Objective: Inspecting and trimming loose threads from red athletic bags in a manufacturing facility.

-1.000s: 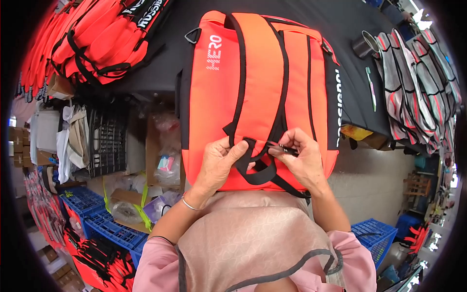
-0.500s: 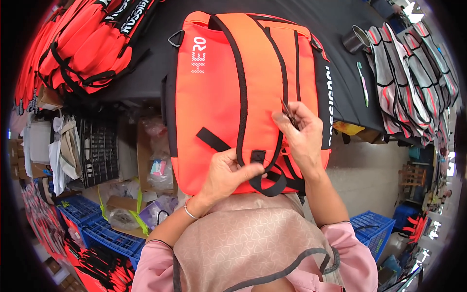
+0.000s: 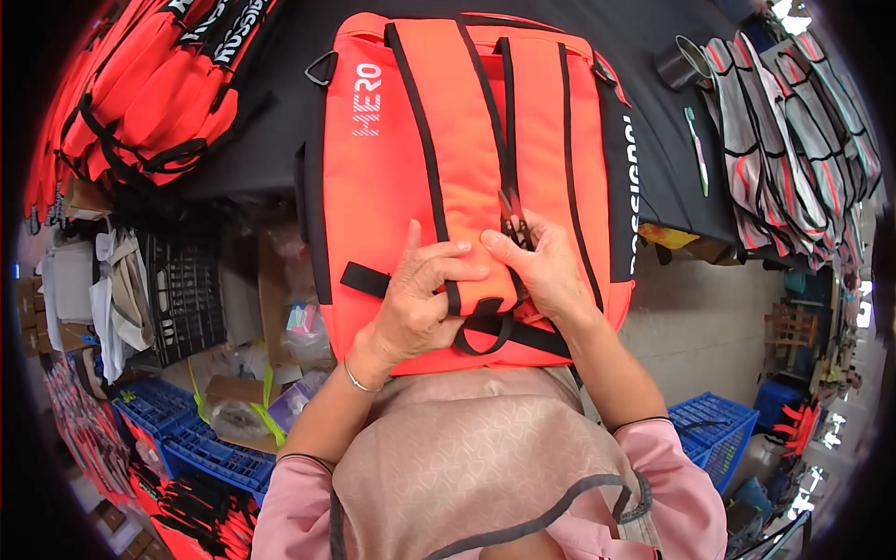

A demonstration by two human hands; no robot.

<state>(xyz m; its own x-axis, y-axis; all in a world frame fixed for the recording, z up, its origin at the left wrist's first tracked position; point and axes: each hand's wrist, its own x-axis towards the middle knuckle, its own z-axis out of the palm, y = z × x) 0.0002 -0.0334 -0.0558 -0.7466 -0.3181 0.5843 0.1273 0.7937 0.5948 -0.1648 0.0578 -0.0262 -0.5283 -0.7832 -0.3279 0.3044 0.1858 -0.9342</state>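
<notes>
left hand (image 3: 417, 301) pinching strap (image 3: 457, 187), right hand (image 3: 544, 269) gripping scissors (image 3: 515, 217)

I see pink sleeves pushed up past the elbows, a beige patterned apron with grey trim over the chest, and a thin silver bracelet (image 3: 357, 380) on the left wrist.

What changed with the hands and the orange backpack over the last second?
The right hand, with small scissors, moved from the bottom strap loop up along the padded shoulder strap. The left hand shifted from the backpack's lower panel to pinch the strap's lower end beside it. The orange backpack sits closer in the picture but stays flat on the dark table; the stacks of bags around it look unchanged.
</notes>
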